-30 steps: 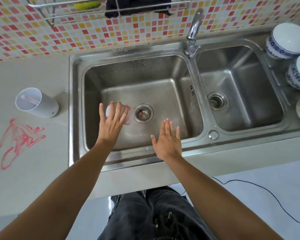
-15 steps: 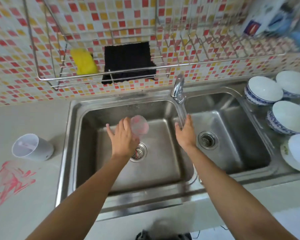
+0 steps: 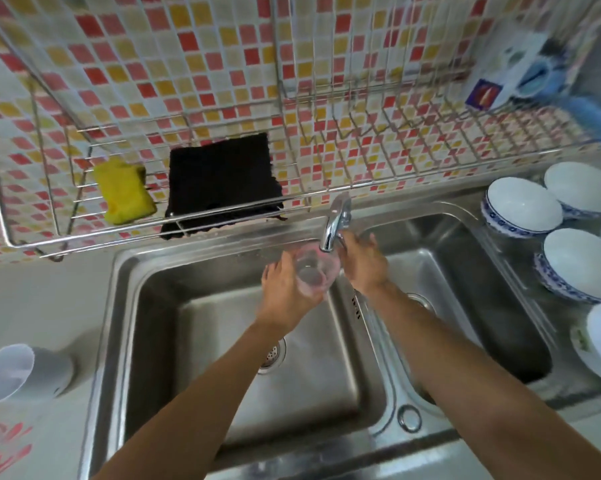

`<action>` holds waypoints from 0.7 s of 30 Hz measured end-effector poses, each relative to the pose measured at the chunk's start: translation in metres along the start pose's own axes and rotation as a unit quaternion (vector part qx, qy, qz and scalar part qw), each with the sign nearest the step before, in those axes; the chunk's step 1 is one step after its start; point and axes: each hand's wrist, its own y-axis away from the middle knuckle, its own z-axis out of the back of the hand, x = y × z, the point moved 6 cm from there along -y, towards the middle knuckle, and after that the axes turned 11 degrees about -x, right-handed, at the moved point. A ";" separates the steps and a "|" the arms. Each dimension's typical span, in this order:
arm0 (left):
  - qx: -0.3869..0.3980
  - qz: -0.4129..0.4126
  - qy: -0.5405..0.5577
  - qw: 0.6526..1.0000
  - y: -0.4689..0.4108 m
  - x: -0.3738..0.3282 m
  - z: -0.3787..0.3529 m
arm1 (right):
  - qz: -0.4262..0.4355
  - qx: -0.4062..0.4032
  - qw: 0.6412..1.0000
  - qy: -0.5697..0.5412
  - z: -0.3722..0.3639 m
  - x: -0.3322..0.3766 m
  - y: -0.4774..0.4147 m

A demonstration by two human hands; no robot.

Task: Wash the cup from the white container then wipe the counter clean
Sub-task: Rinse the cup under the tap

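- The left hand (image 3: 288, 289) is wrapping its fingers around a clear, pink-tinted cup (image 3: 314, 271), holding it mouth-up over the left basin of the steel sink (image 3: 195, 341).
- The cup is sitting directly beneath the spout of the chrome faucet (image 3: 335, 220), its rim just under the spout tip; whether water is running cannot be told through the blur.
- The right hand (image 3: 363, 261) is reaching just to the right of the cup, fingers loosely spread and touching or almost touching the base of the faucet — whether it is gripping anything there cannot be told.
- Well down and to the left of the left hand, a white container (image 3: 25, 372) is lying on its side on the pale surface (image 3: 42, 299), its open mouth facing the left edge of the view.
- Below that container, red smears (image 3: 1, 448) are marking the surface.
- Above and to the left of the hands, a wire rack (image 3: 223, 216) against the mosaic-tiled wall is carrying a yellow sponge (image 3: 124, 192) and a black cloth (image 3: 223, 181).
- To the right of the right hand, beyond the right basin, several white bowls (image 3: 521, 206) with blue patterned sides are resting upside down.
- Below the left hand, the drain strainer (image 3: 273, 355) is showing partly behind the left forearm.
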 end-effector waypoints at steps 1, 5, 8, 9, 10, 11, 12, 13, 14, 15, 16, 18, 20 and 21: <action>-0.001 -0.002 0.017 1.000 0.002 -0.003 -0.002 | 0.036 0.014 0.999 0.022 -0.004 0.003 -0.002; -0.003 0.005 0.066 0.998 0.007 -0.010 -0.004 | 0.076 0.062 0.993 0.063 -0.017 0.006 -0.006; 0.005 0.018 0.075 0.997 0.007 -0.011 -0.004 | 0.057 0.072 0.994 0.066 -0.017 0.003 -0.005; 0.003 0.019 0.075 0.997 0.007 -0.011 -0.004 | 0.061 0.073 0.992 0.077 -0.020 0.002 -0.004; 0.001 0.020 0.076 0.997 0.007 -0.010 -0.003 | 0.056 0.080 0.991 0.086 -0.021 0.002 -0.003; 0.000 0.023 0.078 0.997 0.007 -0.008 -0.003 | 0.057 0.078 0.992 0.086 -0.021 0.003 -0.004; 0.001 0.027 0.078 0.997 0.006 -0.006 -0.003 | 0.056 0.075 0.992 0.080 -0.021 0.004 -0.004; 0.003 0.032 0.077 0.997 0.007 -0.005 -0.003 | 0.064 0.070 0.992 0.083 -0.021 0.007 -0.005; 0.006 0.035 0.073 0.997 0.007 -0.004 -0.003 | 0.059 0.077 0.991 0.090 -0.021 0.008 -0.006; 0.009 0.034 0.070 0.997 0.007 -0.003 -0.004 | 0.061 0.086 0.989 0.104 -0.022 0.009 -0.006; 0.010 0.031 0.067 0.997 0.008 -0.002 -0.004 | 0.060 0.090 0.987 0.115 -0.022 0.010 -0.006; -0.002 0.035 0.069 0.997 0.009 0.001 -0.003 | 0.039 0.089 0.989 0.113 -0.019 0.008 -0.007; -0.027 0.052 0.081 0.995 0.008 0.005 0.000 | 0.021 0.102 0.990 0.095 -0.017 0.007 -0.009; -0.029 0.056 0.082 0.995 0.007 0.006 0.000 | 0.016 0.107 0.991 0.083 -0.017 0.007 -0.009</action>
